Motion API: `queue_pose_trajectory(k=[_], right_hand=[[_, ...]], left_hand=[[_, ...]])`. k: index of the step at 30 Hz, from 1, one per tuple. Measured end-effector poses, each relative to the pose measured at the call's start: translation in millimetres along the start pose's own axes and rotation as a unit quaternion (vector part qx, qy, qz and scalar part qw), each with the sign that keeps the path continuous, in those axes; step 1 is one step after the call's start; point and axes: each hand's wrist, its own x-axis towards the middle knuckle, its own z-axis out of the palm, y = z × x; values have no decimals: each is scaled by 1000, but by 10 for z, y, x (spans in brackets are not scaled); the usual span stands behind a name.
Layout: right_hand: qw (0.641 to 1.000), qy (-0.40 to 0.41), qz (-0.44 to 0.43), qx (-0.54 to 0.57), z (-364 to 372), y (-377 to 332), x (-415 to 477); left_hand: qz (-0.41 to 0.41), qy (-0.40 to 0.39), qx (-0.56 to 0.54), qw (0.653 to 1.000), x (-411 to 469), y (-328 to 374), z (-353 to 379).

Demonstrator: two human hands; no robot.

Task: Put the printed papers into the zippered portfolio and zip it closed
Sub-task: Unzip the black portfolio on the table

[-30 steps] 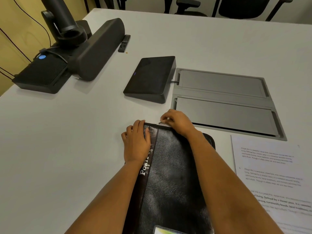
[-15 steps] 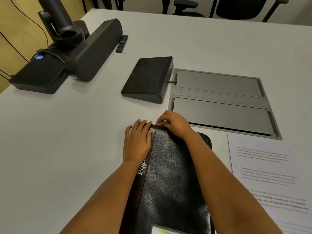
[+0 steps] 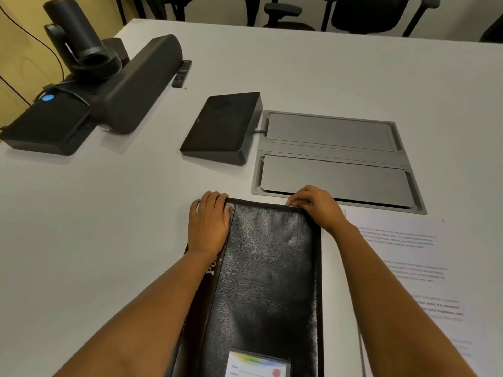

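A black leather zippered portfolio [image 3: 266,281] lies flat on the white table [image 3: 95,227] in front of me, with a brown spine on its left and a card window near its lower edge. My left hand [image 3: 208,223] rests flat on the portfolio's far left corner. My right hand [image 3: 317,204] pinches the small metal zipper pull [image 3: 288,204] on the far edge, near the right corner. Printed papers [image 3: 408,270] lie on the table to the right of the portfolio, partly under my right forearm.
A grey recessed cable hatch [image 3: 334,156] sits just beyond the portfolio. A black wedge-shaped touch console [image 3: 221,127] stands to its left. At the far left are a dark soundbar [image 3: 141,83], a camera unit [image 3: 79,42] and a small remote [image 3: 181,73]. Office chairs [image 3: 364,12] line the far edge.
My right hand has slid from near the portfolio's far left corner to the right along the far edge, holding the zipper pull. My left hand stays on the left corner.
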Motion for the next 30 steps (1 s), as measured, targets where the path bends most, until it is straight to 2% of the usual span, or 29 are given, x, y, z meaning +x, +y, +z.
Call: queue_pose_trajectory(k=[3, 7, 10, 12, 16, 20, 27, 30], right_hand=[[1000, 2, 9, 29, 7, -5, 13], [999, 8, 6, 31, -3, 14, 8], [999, 3, 4, 32, -11, 48, 9], [999, -5, 0, 40, -16, 77, 13], [999, 1, -1, 52, -13, 121, 15], [998, 10, 0, 68, -26, 182, -41], [998, 47, 3, 49, -49, 308, -263], [997, 62, 19, 44, -125, 423, -335]], left_hand=[[4, -13, -31, 999, -26, 235, -49], [122, -141, -44, 982, -193, 992, 21], [92, -186, -24, 978, -392, 1510, 153], [52, -181, -6, 982, -467, 1628, 238], [67, -123, 27, 990, -478, 1547, 287], [80, -163, -4, 983, -450, 1551, 235], [115, -141, 3, 983, -475, 1518, 293], [102, -123, 1, 987, -448, 1520, 293]])
